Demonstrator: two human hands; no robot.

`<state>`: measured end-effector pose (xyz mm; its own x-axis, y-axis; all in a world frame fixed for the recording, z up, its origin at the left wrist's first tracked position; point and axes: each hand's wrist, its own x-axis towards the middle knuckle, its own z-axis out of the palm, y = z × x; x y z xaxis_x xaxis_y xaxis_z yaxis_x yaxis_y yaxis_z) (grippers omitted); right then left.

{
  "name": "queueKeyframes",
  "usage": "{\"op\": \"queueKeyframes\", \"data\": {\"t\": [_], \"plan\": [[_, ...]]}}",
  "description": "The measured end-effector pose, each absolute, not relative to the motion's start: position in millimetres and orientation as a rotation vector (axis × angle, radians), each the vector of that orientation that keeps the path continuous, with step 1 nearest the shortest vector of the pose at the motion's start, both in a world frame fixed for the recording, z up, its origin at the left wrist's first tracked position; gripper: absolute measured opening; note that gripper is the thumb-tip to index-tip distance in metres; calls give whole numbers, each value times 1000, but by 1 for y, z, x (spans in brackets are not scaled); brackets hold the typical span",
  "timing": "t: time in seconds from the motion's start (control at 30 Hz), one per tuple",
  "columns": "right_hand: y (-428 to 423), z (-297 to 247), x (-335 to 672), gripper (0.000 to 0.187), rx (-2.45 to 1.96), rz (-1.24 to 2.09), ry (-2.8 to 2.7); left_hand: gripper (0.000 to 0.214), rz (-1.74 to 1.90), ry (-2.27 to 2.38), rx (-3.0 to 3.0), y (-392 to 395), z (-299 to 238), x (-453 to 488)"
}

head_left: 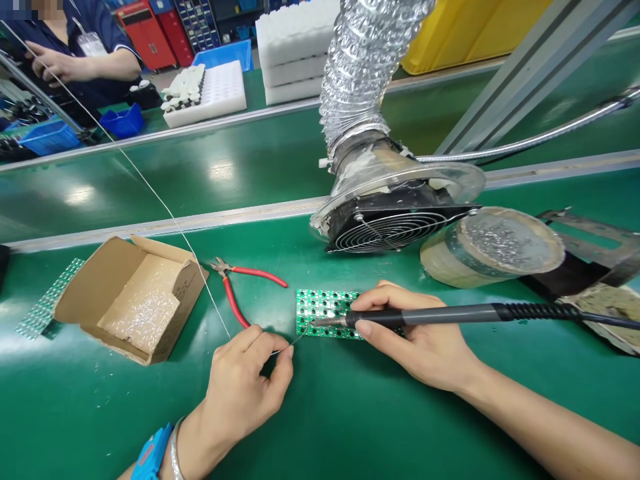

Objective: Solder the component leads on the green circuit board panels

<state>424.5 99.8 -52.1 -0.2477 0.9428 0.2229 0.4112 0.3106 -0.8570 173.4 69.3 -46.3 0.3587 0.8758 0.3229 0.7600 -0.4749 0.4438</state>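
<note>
A small green circuit board panel point(323, 308) lies flat on the green bench mat. My right hand point(417, 343) is closed on a black soldering iron point(450, 315), held like a pen, with its tip at the board's lower left edge. My left hand point(245, 383) pinches a thin solder wire point(150, 190) between thumb and fingers, and the wire's end reaches toward the iron's tip. The wire runs up and away to the upper left. A blue band sits on my left wrist.
Red-handled cutters point(240, 290) lie left of the board. An open cardboard box point(133, 300) of small parts sits further left. A fume fan point(395, 223) on a foil duct hangs behind the board, beside a tape roll point(495, 247). Another person point(75, 53) works at the far bench.
</note>
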Motion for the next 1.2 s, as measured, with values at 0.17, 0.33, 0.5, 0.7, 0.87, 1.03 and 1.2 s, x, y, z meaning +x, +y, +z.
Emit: {"op": "queueKeyframes", "data": {"t": [0.17, 0.33, 0.5, 0.7, 0.87, 1.03, 1.2], "plan": [[98, -54, 430, 4, -1194, 856, -1753, 9, 801, 1468, 2405, 67, -45, 176], [97, -56, 434, 6, -1204, 870, -1748, 8, 811, 1442, 2430, 69, -47, 181], [96, -58, 434, 7, -1194, 881, -1749, 8, 809, 1425, 2429, 69, -49, 182], [97, -59, 433, 7, -1205, 894, -1760, 8, 798, 1439, 2438, 70, -50, 181], [97, -58, 432, 7, -1201, 889, -1752, 9, 808, 1436, 2449, 72, -49, 182], [95, -58, 431, 8, -1195, 871, -1739, 8, 811, 1440, 2449, 71, -48, 181], [95, -58, 431, 7, -1200, 884, -1744, 8, 784, 1429, 2460, 73, -51, 182]]}}
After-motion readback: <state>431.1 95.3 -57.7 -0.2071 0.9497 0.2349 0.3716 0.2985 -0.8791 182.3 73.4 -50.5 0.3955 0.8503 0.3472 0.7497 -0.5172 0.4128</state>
